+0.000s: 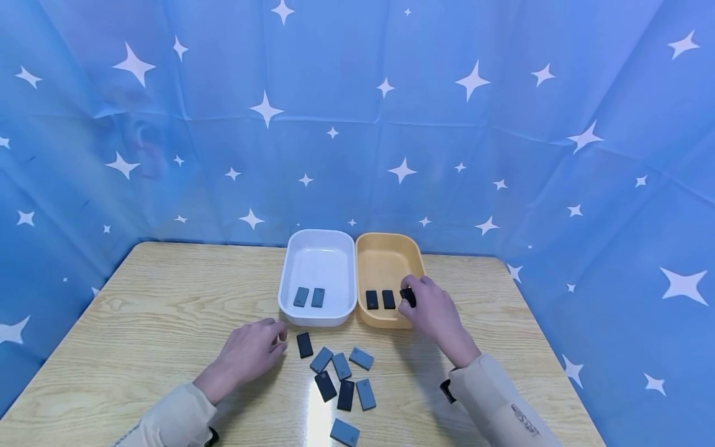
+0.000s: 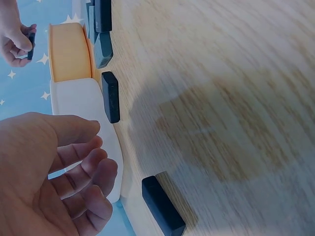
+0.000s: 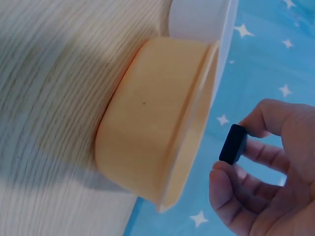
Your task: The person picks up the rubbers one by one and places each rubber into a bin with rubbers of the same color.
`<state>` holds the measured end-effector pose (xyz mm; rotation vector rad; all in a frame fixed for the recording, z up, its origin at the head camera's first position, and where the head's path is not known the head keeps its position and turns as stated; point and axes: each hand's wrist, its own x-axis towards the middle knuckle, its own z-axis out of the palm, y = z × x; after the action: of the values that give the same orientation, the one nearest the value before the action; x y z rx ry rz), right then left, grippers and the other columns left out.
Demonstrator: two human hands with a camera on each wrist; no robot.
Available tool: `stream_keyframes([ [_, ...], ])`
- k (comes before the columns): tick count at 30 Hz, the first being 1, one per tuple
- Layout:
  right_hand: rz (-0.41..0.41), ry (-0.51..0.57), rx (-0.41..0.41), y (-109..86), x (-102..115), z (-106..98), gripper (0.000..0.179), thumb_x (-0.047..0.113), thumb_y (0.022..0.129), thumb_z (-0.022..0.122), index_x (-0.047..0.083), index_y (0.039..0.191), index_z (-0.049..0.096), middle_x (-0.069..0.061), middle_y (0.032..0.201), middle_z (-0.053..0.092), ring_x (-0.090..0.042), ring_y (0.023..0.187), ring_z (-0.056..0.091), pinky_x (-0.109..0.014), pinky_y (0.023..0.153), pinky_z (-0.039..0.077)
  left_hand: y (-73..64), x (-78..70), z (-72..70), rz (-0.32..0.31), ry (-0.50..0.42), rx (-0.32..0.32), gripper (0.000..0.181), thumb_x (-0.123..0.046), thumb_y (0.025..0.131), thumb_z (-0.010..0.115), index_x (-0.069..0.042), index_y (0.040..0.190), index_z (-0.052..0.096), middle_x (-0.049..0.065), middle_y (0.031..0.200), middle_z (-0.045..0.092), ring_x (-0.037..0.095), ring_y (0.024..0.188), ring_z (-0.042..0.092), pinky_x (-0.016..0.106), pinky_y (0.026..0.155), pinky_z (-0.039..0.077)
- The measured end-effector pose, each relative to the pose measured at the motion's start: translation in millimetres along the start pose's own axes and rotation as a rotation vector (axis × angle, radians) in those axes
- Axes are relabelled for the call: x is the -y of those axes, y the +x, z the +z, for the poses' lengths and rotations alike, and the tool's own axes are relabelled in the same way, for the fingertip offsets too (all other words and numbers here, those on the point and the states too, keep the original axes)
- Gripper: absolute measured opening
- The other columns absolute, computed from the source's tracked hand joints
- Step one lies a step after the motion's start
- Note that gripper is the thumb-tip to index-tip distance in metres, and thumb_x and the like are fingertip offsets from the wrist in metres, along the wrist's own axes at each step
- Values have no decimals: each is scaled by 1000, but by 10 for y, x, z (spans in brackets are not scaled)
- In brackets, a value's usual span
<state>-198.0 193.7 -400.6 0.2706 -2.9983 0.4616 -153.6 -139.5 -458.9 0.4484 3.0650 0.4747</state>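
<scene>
My right hand (image 1: 434, 308) pinches a small black block (image 3: 233, 144) between thumb and fingertips, above the right side of the orange bin (image 1: 389, 243). Two black blocks (image 1: 372, 300) lie side by side in that bin. My left hand (image 1: 249, 349) hovers over the table with fingers loosely bent and holds nothing. Just right of its fingertips lies a black block (image 1: 304, 345). Another black block (image 2: 162, 206) stands out below the left fingers in the left wrist view; the hand hides it from the head view. In the white bin (image 1: 321, 243) are two grey-blue blocks (image 1: 318, 298).
Several loose blocks lie on the wooden table (image 1: 167, 298) between the hands, among them grey-blue blocks (image 1: 365, 394) and black blocks (image 1: 345, 395). One grey-blue block (image 1: 344, 432) sits nearest the front. Behind the bins hangs a blue star-patterned curtain (image 1: 346, 155).
</scene>
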Motion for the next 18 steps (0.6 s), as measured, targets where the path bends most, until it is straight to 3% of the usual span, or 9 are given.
stream_keyframes([
  [10,71,-51,53,201,-88,173,24,20,89,64,13,112,63,-13,97,64,-24,69,54,-37,59,46,-6,19,16,4,0,-3,6,-23,85,71,-21,84,65,-9,71,53,8,58,45,27,52,37],
  [18,122,-127,77,336,-100,311,23,20,89,66,12,111,64,-12,94,65,-27,71,58,-43,61,50,-11,18,22,3,1,-3,6,-24,85,71,-20,86,66,-8,71,53,8,58,45,27,52,37],
])
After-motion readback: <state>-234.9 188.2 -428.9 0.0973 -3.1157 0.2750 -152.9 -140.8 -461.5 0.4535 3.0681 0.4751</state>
